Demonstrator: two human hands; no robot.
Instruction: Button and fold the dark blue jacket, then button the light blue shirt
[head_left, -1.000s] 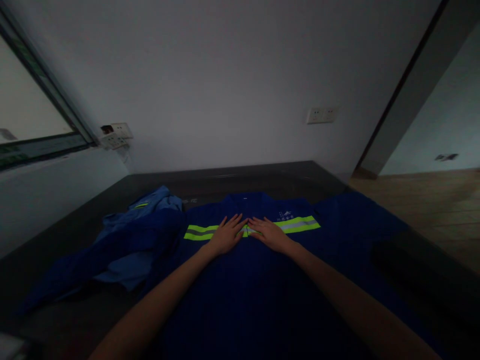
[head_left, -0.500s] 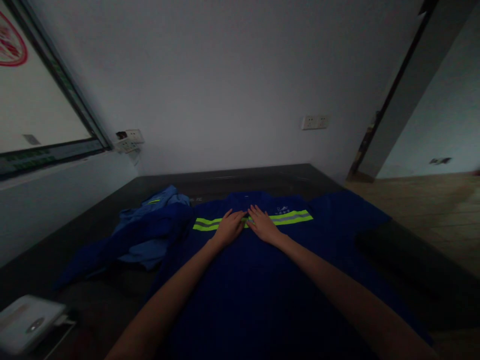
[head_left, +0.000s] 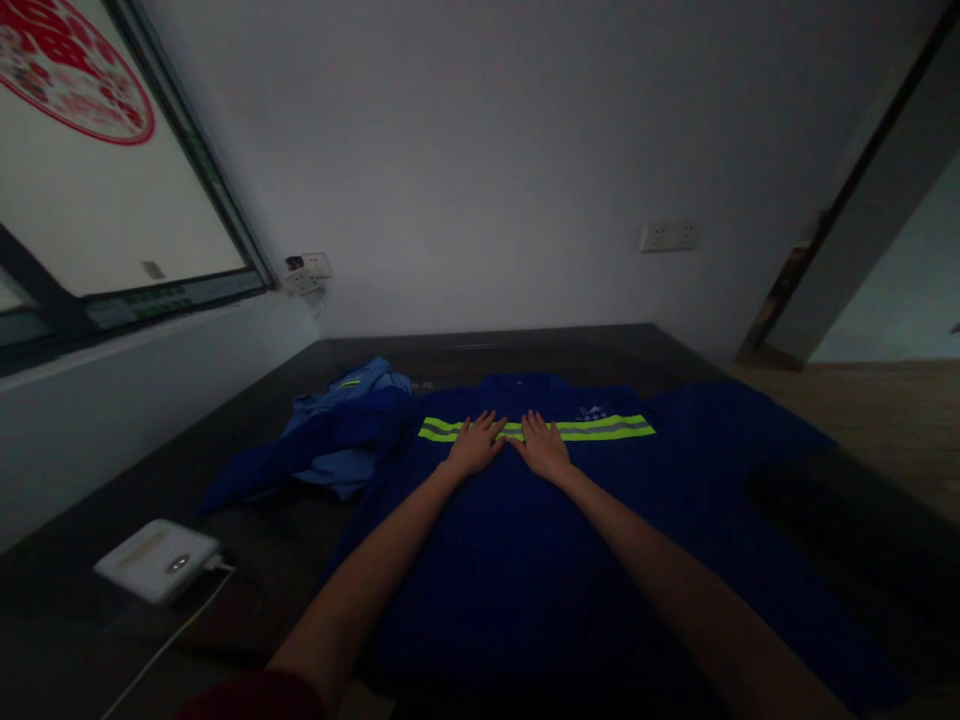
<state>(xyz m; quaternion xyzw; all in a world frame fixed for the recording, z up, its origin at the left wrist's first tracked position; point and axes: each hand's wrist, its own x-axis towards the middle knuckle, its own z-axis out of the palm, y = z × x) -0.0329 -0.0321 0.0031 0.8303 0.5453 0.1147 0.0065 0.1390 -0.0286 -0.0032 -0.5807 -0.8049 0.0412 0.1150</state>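
Observation:
A dark blue work shirt (head_left: 510, 540) lies spread out on the dark table, its collar toward the wall. Across its chest runs a yellow-green and grey reflective strip (head_left: 607, 428), with a small white logo above it. My left hand (head_left: 477, 445) rests flat on the strip near the shirt's middle, fingers spread. Just to the right, my right hand (head_left: 543, 446) also lies flat on the strip, palm down with fingers apart. The two thumbs nearly meet. Neither hand grips the cloth. The shirt's lower part fades into shadow.
A crumpled lighter blue garment (head_left: 345, 470) lies left of the shirt, partly under its sleeve. A white device (head_left: 159, 562) with a cable sits at the table's near left. The dark table (head_left: 480, 350) meets a wall with sockets (head_left: 669, 237); a window is at left.
The view has turned left, bringing more of the window and white device into sight. Both hands have slid slightly down the chest, their fingers now more spread and straight over the strip.

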